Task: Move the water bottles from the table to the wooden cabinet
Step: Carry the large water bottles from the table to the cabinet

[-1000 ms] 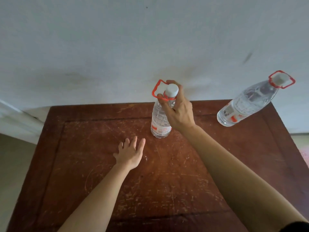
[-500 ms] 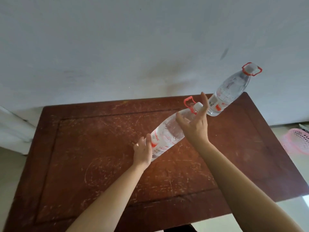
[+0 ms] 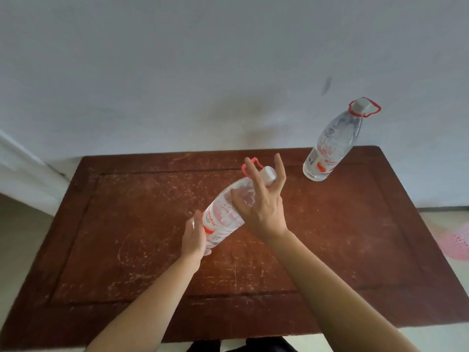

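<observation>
You have the clear plastic water bottle with the white cap and red carry loop (image 3: 229,208) lifted off the scratched dark-brown wooden table (image 3: 127,224) and tipped, cap end up and away from you, base end low and toward you. Your left hand (image 3: 194,237) is wrapped around the base end, just below the red-and-white label, fingers curled closed on the plastic. Your right hand (image 3: 264,201) sits against the shoulder and neck, but its fingers (image 3: 279,165) are spread and only loosely curved, so it looks like most of the hold is in the left hand; how much of the right palm actually presses the bottle cannot be made out.

To carry this well, close the right fingers round the neck just below the cap, or hook one through the red loop beside your fingertips, before you turn away. Keep the left palm under the base so the weight rests in it; the water will likely slosh toward that low end as you move. Bring the bottle nearer upright if you can.

The second clear water bottle with a red loop (image 3: 330,146) stands well beyond your right hand, near the table's far right corner by the white wall (image 3: 177,72), waiting its turn. The wooden cabinet is not in view.
</observation>
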### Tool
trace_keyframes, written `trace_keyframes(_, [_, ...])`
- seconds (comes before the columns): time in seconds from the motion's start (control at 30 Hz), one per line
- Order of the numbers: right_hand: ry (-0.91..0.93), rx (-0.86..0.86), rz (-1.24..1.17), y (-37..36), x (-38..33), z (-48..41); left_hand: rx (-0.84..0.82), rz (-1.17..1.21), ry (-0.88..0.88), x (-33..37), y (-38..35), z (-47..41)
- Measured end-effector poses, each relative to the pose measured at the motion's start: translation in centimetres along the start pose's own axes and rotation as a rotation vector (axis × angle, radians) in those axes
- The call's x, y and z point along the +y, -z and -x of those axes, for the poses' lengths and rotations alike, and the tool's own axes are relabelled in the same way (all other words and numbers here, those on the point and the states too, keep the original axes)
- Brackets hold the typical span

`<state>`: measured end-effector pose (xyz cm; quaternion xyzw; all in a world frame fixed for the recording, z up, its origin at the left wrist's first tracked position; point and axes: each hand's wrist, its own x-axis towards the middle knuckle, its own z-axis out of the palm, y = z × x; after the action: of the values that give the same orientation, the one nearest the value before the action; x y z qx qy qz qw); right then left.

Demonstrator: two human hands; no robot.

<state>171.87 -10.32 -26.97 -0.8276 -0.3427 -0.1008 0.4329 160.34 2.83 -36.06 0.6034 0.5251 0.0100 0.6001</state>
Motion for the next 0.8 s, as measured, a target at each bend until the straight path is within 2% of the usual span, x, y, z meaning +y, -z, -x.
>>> trace_keyframes(0.17, [0.116,-0.165,-0.112,-1.3,-2.0,-1.1,0.174,0.090,0.138,-2.8,2.3,3.3])
trace_keyframes(0.3, [0.237,-0.293,-0.203,-3.8,-6.1,0.2,0.354,0.224,0.208,-6.1,6.2,7.1])
trace_keyframes(0.6, [0.547,-0.575,-0.349,-6.6,-23.7,8.9,0.701,0.532,0.128,-14.4,18.7,19.4])
trace_keyframes(0.8, [0.774,-0.644,-0.544,-9.0,-40.1,23.8,0.966,0.689,0.126,-28.0,30.0,33.6])
